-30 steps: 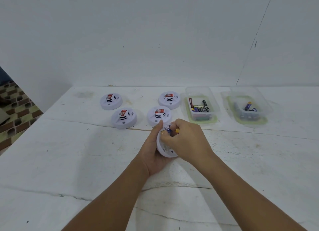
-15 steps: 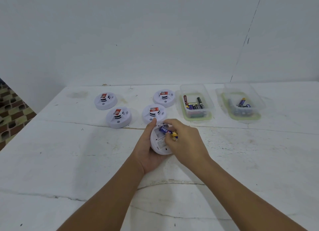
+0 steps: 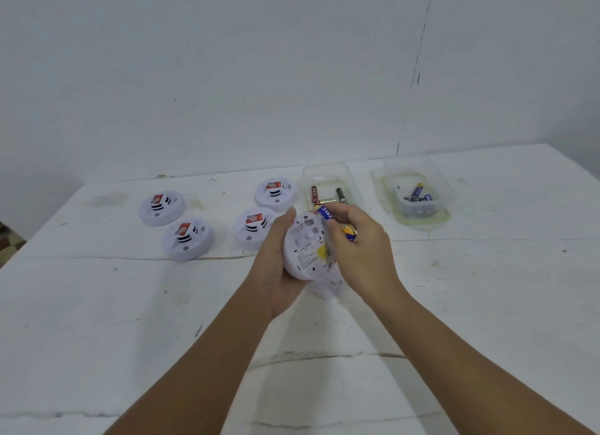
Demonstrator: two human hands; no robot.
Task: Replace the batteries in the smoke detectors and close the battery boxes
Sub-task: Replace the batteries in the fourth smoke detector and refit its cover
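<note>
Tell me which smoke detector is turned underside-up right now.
The one held in the left hand: this smoke detector shows its labelled underside; the other four lie face-up on the table.

White cracked table; plain white wall; patterned floor far left.

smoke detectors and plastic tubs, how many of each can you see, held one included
smoke detectors lying on the table: 4
smoke detector held in the left hand: 1
clear plastic tubs holding batteries: 2
total: 7
</note>
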